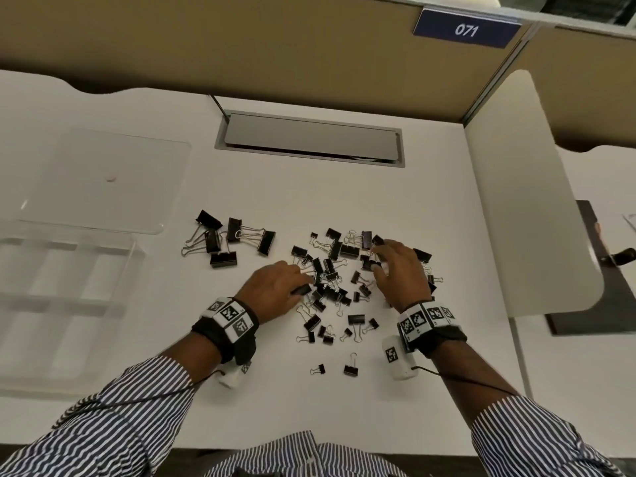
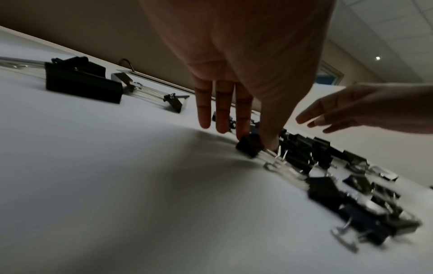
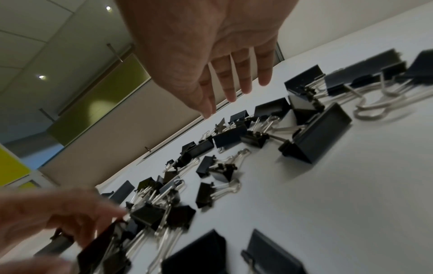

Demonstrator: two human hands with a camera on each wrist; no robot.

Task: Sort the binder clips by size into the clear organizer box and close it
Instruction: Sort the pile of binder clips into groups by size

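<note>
A clear organizer box (image 1: 62,299) stands at the desk's left, its lid (image 1: 103,180) lying open behind it; I see no clips in its compartments. Several large black binder clips (image 1: 234,239) lie grouped right of the box. A mixed pile of smaller clips (image 1: 337,270) covers the desk's middle. My left hand (image 1: 299,285) pinches one black clip (image 2: 248,148) between thumb and forefinger at the pile's left edge, low on the desk. My right hand (image 1: 378,258) hovers over the pile's right side, fingers (image 3: 246,87) straight and spread, holding nothing.
A grey cable hatch (image 1: 309,139) is set into the desk behind the clips. A tan partition (image 1: 275,46) closes off the back. A white side panel (image 1: 526,201) bounds the right. A few stray small clips (image 1: 349,368) lie near the front edge.
</note>
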